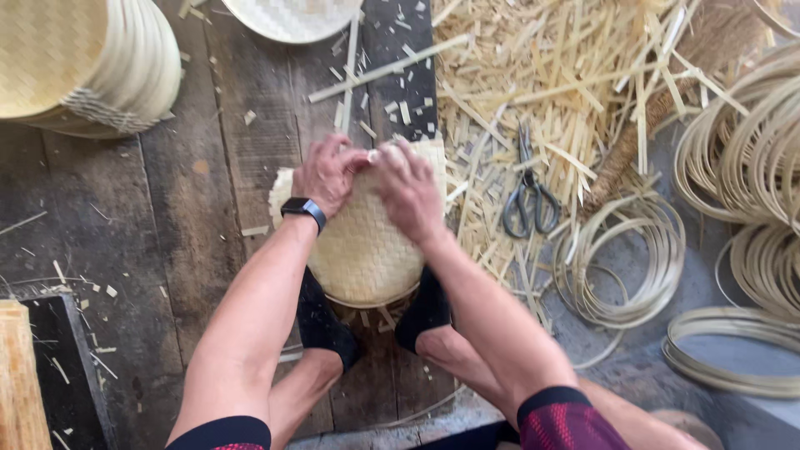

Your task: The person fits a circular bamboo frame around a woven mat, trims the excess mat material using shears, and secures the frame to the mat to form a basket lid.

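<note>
Both hands on woven bamboo tray (362,250), frame center.
Left hand (327,173) & right hand (407,187) curl closed over its far rim; scissors (528,190) lie right of it.

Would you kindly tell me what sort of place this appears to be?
Probably a bamboo basket-weaving workshop: both hands press a woven tray on a plank floor, with strip offcuts, coiled hoops and scissors beside it.

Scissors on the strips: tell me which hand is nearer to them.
Right. The right hand presses the woven tray's far edge, just beside the scissors. The left hand grips the same edge, farther away.
</note>
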